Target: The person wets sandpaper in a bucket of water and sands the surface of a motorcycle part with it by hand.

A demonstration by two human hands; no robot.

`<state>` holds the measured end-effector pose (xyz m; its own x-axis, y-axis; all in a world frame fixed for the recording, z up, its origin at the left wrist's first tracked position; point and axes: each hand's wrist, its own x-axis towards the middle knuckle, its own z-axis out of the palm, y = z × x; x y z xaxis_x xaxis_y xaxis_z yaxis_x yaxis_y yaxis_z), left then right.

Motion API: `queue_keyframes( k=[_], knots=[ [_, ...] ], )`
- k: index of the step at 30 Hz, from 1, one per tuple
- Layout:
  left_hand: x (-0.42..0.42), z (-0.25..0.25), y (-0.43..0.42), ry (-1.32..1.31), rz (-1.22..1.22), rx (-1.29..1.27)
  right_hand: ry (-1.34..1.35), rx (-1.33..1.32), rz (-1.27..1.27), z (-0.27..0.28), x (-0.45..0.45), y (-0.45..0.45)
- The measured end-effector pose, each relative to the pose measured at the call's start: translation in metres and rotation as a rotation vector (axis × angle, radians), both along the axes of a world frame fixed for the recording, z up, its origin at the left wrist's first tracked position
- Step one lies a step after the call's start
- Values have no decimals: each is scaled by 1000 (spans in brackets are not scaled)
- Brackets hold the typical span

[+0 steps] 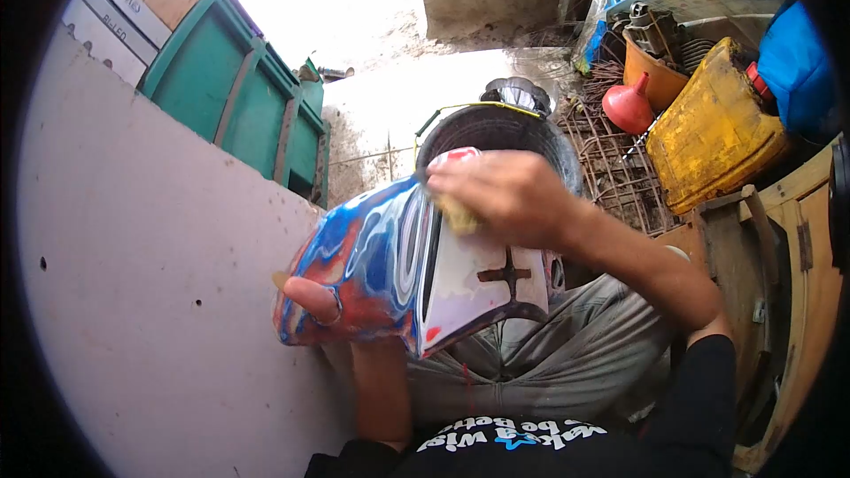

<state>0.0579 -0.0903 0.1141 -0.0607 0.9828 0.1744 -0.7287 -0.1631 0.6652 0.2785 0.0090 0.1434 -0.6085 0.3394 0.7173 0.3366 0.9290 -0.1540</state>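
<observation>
A curved painted body panel [376, 257], like one from a motorcycle, lies tilted above my lap. Its blue, red and white layers are worn into swirling patches, and a cross-shaped cutout marks its white side. My left hand [312, 299] supports it from beneath, the thumb poking up through a round hole; the other fingers are hidden. Against the upper part of the white side, my right hand [509, 195] presses a yellowish pad [456, 215], its fingers closed around it. Whether the pad is sponge or folded sandpaper is unclear. Just beyond the panel stands a black bucket [560, 143].
A pale wall [168, 239] rises close on my left, with a green cabinet [226, 80] behind it. To the right are a rusty wire grid [611, 164], a red funnel [627, 104], a yellow jerrycan [717, 128] and a wooden frame [810, 257].
</observation>
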Motion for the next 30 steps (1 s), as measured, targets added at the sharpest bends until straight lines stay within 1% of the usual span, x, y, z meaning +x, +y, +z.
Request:
queue_keyframes(
  k=[1,2,3,4,5,7,8,10,11,14,15,17,18,19,20,21,24,25,27,28,30],
  knots=[
    [-1,-5,3,-51,-62,28,-38,16,66,0,-6,-16],
    [-6,-37,8,-413,-346,185,-83,26,142,-1,-14,-39],
    [-4,-33,8,-418,-294,160,-67,92,283,11,-18,-57],
    [-2,-27,8,-421,-241,136,-66,89,312,18,-18,-56],
    [-4,-16,3,-66,139,-58,-87,40,190,9,-13,-39],
    [0,9,-1,324,487,-195,-100,-66,-43,0,2,2],
    [4,13,-3,350,460,-142,-102,-73,-50,0,1,0],
    [3,2,2,-36,141,-24,-55,-53,164,-6,-17,-44],
    [-7,-24,-4,-427,-162,17,-25,-60,275,-9,-23,-62],
    [4,8,-1,162,243,-113,-100,5,33,-1,-6,-21],
    [6,9,-2,187,262,-139,-143,-148,-53,3,1,-4],
    [-5,-3,2,14,68,-40,-73,-19,31,-1,-11,-29],
    [-21,-19,11,-193,-136,92,-50,57,81,3,-18,-40],
    [-31,-35,8,-221,-108,76,-37,84,248,10,-18,-59],
    [-32,-33,8,-249,-80,61,-49,59,208,7,-16,-50],
    [-29,-31,5,-97,171,-85,-58,30,166,2,-11,-33],
    [-11,-23,6,256,602,-172,-77,2,89,-5,-13,-37],
    [-10,-11,4,307,491,-115,-82,16,67,-5,-15,-39],
    [-6,-9,4,98,265,-21,-92,32,65,-3,-12,-33],
    [-7,-13,3,-152,141,15,-86,31,75,-3,-10,-27],
    [-11,-15,-2,-215,102,-24,-68,29,90,-3,-9,-22]
  ],
)
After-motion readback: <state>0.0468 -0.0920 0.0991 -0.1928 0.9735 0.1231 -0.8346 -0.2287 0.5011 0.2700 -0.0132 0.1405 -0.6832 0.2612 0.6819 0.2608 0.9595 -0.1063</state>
